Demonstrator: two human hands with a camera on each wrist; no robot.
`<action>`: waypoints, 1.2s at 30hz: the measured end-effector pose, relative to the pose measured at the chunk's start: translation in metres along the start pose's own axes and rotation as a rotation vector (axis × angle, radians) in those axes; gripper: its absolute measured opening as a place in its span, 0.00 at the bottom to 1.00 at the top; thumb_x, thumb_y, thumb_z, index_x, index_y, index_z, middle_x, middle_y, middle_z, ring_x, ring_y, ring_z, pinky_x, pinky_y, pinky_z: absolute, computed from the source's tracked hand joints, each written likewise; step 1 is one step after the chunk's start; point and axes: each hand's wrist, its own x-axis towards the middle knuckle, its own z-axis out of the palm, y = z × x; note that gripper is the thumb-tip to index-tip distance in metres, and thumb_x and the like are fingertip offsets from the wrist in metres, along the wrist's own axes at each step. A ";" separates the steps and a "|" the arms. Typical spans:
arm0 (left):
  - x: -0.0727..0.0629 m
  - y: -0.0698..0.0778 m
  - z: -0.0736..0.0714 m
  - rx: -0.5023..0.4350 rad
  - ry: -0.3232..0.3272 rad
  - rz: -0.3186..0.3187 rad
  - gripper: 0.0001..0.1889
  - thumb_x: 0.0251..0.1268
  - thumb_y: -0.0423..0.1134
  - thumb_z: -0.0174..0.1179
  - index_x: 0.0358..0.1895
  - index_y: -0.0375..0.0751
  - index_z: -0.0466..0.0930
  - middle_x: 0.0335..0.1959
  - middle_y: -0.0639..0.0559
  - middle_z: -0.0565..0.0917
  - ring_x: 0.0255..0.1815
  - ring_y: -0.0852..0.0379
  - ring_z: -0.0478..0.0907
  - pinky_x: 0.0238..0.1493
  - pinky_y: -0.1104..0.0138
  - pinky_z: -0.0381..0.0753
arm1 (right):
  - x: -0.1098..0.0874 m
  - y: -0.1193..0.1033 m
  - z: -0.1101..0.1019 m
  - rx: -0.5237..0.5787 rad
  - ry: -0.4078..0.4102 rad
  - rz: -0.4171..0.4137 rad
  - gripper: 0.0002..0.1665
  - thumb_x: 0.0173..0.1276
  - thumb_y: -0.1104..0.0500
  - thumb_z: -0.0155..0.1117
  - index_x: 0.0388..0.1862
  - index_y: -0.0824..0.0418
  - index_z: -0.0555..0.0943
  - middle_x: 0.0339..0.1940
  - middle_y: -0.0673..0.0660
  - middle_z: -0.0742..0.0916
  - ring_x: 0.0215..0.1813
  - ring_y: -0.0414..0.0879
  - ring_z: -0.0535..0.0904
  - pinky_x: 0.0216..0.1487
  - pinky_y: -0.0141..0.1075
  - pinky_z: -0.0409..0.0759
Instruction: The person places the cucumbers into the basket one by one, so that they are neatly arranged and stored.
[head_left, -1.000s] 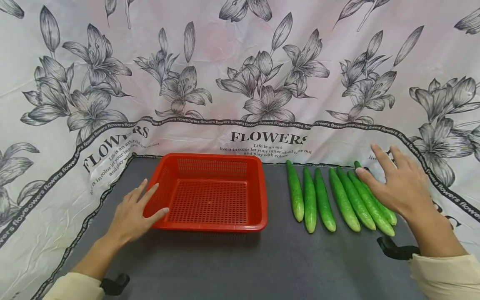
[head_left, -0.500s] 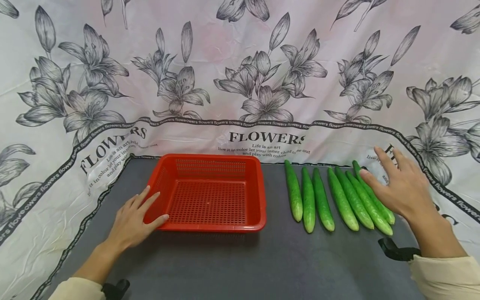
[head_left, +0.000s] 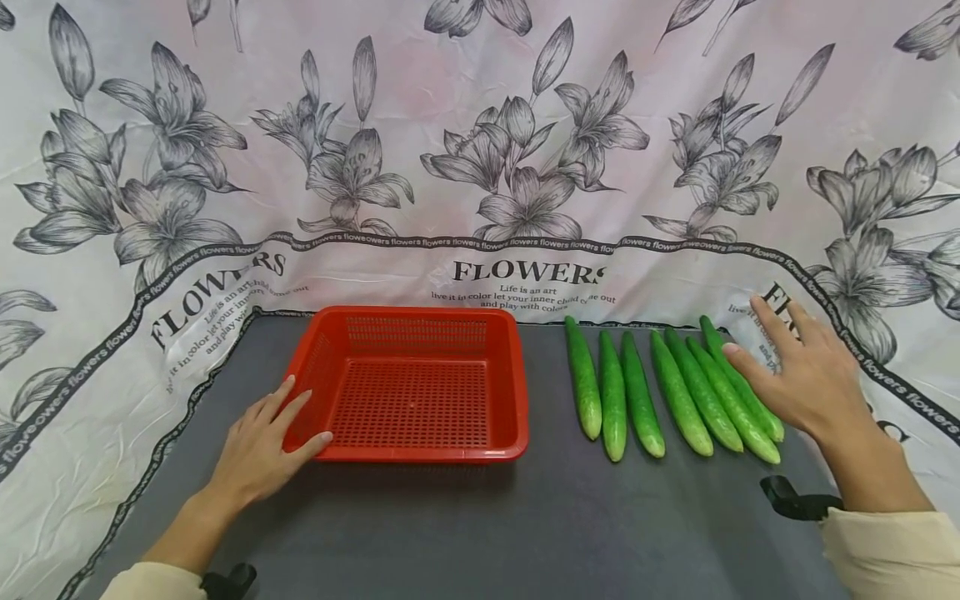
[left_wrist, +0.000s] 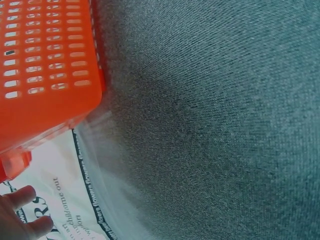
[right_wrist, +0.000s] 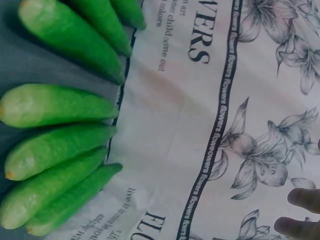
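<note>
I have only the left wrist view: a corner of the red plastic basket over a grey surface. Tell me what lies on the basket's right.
Observer: The head view shows seven cucumbers to the right of the red plastic basket.
Operator: Give me their layout.
Observer: They lie in two groups, three nearer the basket and four farther right, with a gap between.
Operator: Report anything else on that side.
Observer: The right hand, beside the group of four, has its fingers spread and holds nothing.

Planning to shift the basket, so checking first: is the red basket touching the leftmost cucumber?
Apart: the head view shows a strip of grey tabletop between the red basket and the leftmost cucumber.
</note>
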 end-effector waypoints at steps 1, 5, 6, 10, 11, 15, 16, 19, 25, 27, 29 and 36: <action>0.000 0.000 0.000 -0.001 0.001 0.001 0.38 0.61 0.62 0.58 0.66 0.37 0.71 0.73 0.39 0.59 0.64 0.31 0.59 0.51 0.34 0.58 | 0.000 0.001 0.001 -0.001 -0.002 0.002 0.43 0.73 0.40 0.48 0.80 0.47 0.44 0.73 0.77 0.52 0.71 0.76 0.43 0.58 0.73 0.40; -0.002 0.000 0.000 0.001 0.003 0.002 0.38 0.61 0.62 0.59 0.65 0.36 0.72 0.73 0.39 0.59 0.63 0.31 0.60 0.50 0.34 0.59 | 0.001 0.007 0.004 -0.013 -0.010 0.006 0.44 0.73 0.39 0.48 0.80 0.46 0.43 0.73 0.77 0.52 0.70 0.77 0.43 0.59 0.73 0.39; -0.002 0.000 0.000 0.001 0.002 0.001 0.37 0.61 0.62 0.59 0.65 0.36 0.72 0.73 0.40 0.59 0.63 0.31 0.60 0.50 0.34 0.59 | 0.001 0.009 0.005 -0.016 -0.014 0.008 0.44 0.73 0.39 0.48 0.80 0.46 0.43 0.73 0.77 0.52 0.70 0.77 0.43 0.59 0.73 0.39; -0.001 0.001 0.001 0.002 -0.002 -0.001 0.36 0.62 0.62 0.58 0.64 0.37 0.73 0.73 0.40 0.60 0.63 0.31 0.60 0.49 0.34 0.60 | 0.000 0.017 0.008 -0.009 -0.025 0.017 0.44 0.73 0.40 0.48 0.80 0.45 0.42 0.73 0.77 0.51 0.70 0.78 0.43 0.59 0.73 0.38; -0.001 0.001 0.002 0.003 -0.001 0.001 0.36 0.62 0.62 0.58 0.64 0.37 0.73 0.73 0.40 0.60 0.62 0.31 0.60 0.49 0.34 0.60 | -0.001 0.019 0.009 -0.005 -0.027 0.023 0.44 0.73 0.40 0.48 0.80 0.45 0.41 0.73 0.76 0.51 0.70 0.78 0.43 0.59 0.73 0.38; 0.001 0.001 0.003 0.003 0.007 0.011 0.35 0.62 0.61 0.58 0.62 0.36 0.75 0.73 0.40 0.60 0.62 0.32 0.61 0.49 0.34 0.61 | -0.004 0.028 0.012 0.001 -0.034 0.039 0.44 0.73 0.40 0.48 0.80 0.47 0.42 0.73 0.77 0.51 0.69 0.79 0.43 0.59 0.73 0.38; 0.001 0.001 0.003 0.002 0.010 0.012 0.34 0.62 0.61 0.58 0.61 0.36 0.76 0.72 0.40 0.60 0.62 0.31 0.61 0.49 0.34 0.62 | -0.005 0.030 0.013 0.000 -0.037 0.043 0.44 0.73 0.40 0.48 0.80 0.47 0.42 0.73 0.78 0.51 0.69 0.79 0.43 0.59 0.73 0.39; 0.002 0.001 0.004 -0.002 0.018 0.009 0.33 0.61 0.61 0.59 0.56 0.35 0.79 0.72 0.40 0.60 0.62 0.32 0.61 0.49 0.35 0.62 | -0.005 0.035 0.016 -0.001 -0.042 0.044 0.44 0.73 0.40 0.48 0.80 0.48 0.42 0.72 0.79 0.51 0.68 0.80 0.44 0.58 0.73 0.40; 0.003 0.001 0.005 -0.029 0.039 -0.005 0.32 0.60 0.60 0.60 0.53 0.32 0.80 0.72 0.41 0.61 0.61 0.32 0.63 0.49 0.36 0.62 | -0.006 0.041 0.019 0.005 -0.044 0.056 0.44 0.73 0.41 0.48 0.80 0.46 0.42 0.70 0.80 0.54 0.66 0.82 0.48 0.55 0.75 0.43; 0.002 0.001 0.006 -0.056 0.049 -0.016 0.34 0.59 0.59 0.62 0.55 0.30 0.79 0.72 0.41 0.61 0.60 0.32 0.64 0.49 0.36 0.62 | -0.007 0.044 0.021 0.008 -0.048 0.057 0.43 0.73 0.41 0.48 0.80 0.47 0.42 0.70 0.81 0.54 0.65 0.83 0.48 0.55 0.75 0.44; 0.001 0.001 0.007 -0.087 0.065 -0.031 0.36 0.58 0.58 0.63 0.57 0.29 0.76 0.72 0.42 0.62 0.59 0.33 0.65 0.49 0.37 0.62 | -0.008 0.047 0.023 0.013 -0.048 0.059 0.43 0.73 0.41 0.48 0.80 0.47 0.42 0.70 0.80 0.54 0.65 0.82 0.48 0.54 0.75 0.44; -0.003 0.001 0.008 -0.159 0.122 -0.056 0.38 0.54 0.55 0.68 0.60 0.28 0.73 0.70 0.40 0.63 0.57 0.33 0.65 0.49 0.38 0.61 | -0.009 0.057 0.031 0.026 -0.041 0.063 0.43 0.73 0.42 0.50 0.80 0.51 0.45 0.70 0.79 0.57 0.64 0.83 0.50 0.53 0.76 0.45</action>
